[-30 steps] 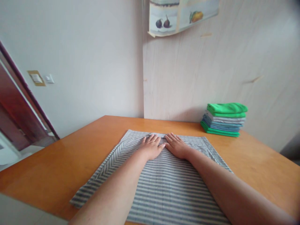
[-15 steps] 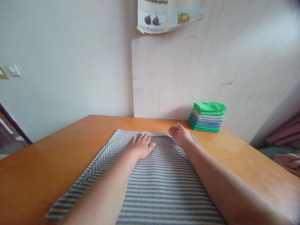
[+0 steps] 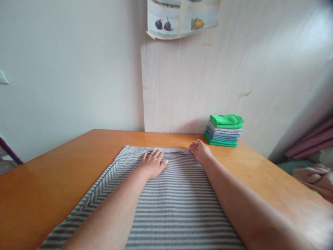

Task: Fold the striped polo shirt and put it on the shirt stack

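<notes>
A grey-and-white striped cloth garment lies spread on the table, with a plain pale band along its far edge and a folded strip down its left side. My left hand rests flat on it near the far edge, palm down and fingers spread. At the far right corner my right hand is turned on its side, fingers stretched out and palm facing left. It is at the garment's edge; whether it presses on the fabric I cannot tell. My forearms cover parts of both sides of the garment.
The garment lies on an orange-brown wooden table. A stack of folded cloths, green, white and blue, stands at the back right by the wall. A picture sheet hangs above. Purple fabric is beyond the right edge.
The view has turned slightly to the right. My right hand has shifted a little outward along the garment's far right corner, while my left hand stays flat on the fabric.
</notes>
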Available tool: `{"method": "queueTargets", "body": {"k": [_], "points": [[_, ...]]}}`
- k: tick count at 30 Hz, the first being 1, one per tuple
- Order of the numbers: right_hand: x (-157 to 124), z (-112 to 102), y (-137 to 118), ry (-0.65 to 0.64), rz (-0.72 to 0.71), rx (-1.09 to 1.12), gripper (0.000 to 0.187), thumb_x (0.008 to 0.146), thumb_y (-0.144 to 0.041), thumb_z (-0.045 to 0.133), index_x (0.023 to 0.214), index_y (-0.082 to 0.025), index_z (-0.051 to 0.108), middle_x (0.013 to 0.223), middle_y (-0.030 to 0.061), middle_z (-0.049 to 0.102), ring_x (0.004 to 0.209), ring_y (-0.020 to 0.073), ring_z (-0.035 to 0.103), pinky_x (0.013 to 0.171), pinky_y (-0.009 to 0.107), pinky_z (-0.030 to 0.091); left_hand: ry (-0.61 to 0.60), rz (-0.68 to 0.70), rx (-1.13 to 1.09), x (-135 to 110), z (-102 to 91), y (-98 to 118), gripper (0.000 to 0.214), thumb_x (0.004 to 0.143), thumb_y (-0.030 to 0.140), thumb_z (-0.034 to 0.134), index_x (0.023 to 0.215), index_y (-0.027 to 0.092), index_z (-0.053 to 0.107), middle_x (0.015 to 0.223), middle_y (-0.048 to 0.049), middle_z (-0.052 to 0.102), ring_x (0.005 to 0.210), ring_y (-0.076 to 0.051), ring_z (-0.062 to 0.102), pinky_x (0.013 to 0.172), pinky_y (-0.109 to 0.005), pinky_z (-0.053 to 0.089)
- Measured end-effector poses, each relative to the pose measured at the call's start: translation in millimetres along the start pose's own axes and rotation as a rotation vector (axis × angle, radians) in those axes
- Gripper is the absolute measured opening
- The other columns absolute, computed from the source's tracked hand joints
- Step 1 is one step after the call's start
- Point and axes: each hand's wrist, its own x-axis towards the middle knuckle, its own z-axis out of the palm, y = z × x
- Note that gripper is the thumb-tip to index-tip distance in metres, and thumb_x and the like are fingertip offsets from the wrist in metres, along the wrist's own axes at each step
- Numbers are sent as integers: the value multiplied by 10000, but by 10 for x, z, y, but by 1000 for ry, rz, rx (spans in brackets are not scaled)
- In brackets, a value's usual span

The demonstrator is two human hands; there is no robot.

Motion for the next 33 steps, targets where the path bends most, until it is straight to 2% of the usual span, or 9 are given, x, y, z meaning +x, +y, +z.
{"method": "queueTargets", "body": {"k": [5,10,15,17,20,23,26,29,33], "points": [[-8,-8,-158,-65,-25,27,278,988,-374,380,852,-192,540,783,66,670,809,154,702,778,277,591,11,-1,-3,0,2,-1,800,922,688,35,1555,241,235,1640,-10,106,1515,-244,53,1187,-567,86],[-6,-36,-61,-41,-15,-63,283,991,-311,337,837,-181,535,706,72,651,726,168,700,701,300,603,13,0,-1,2,-1,1,835,906,719,39,1552,235,251,1639,-14,118,1515,-255,46,1184,-582,86],[11,-42,0,-23,-121,-212,274,981,-325,350,838,-187,538,703,60,648,716,164,689,691,311,597,16,0,-3,4,-4,8,850,899,734,49,1551,229,258,1640,-22,97,1515,-251,40,1184,-575,85],[-3,3,1,-55,-200,-303,302,967,-406,388,860,-184,563,783,84,679,801,188,695,753,340,586,13,-1,-3,1,-9,8,855,899,735,53,1550,221,258,1639,-28,97,1515,-250,45,1183,-579,86],[-84,101,51,-163,-329,-451,373,890,-527,519,951,-178,637,1055,127,709,1103,256,632,967,400,497,19,1,1,-3,-15,8,856,901,733,55,1544,212,273,1638,-38,116,1514,-255,55,1181,-583,87],[-233,164,177,-365,-493,-771,587,816,-587,613,1238,-178,625,1449,126,518,1422,282,340,1170,411,249,25,6,5,0,-10,9,851,902,733,58,1539,218,287,1636,-42,137,1513,-262,61,1180,-584,89],[-393,166,306,-590,-621,-1394,842,896,-695,397,1514,-125,350,1620,141,190,1506,283,64,1201,470,65,23,7,5,12,8,6,845,905,728,58,1545,218,271,1637,-39,133,1514,-258,60,1181,-580,89],[-502,154,350,-668,-577,-1715,911,912,-751,212,1567,-118,199,1636,146,79,1506,296,13,1189,512,39,22,7,2,23,22,-2,841,904,728,59,1553,226,244,1638,-33,126,1514,-251,58,1180,-579,83],[-549,172,313,-676,-556,-1770,916,901,-773,153,1580,-158,151,1642,124,56,1508,279,2,1189,493,42,29,6,0,21,19,-10,837,903,729,64,1554,232,242,1637,-38,131,1514,-253,66,1179,-575,88]]}}
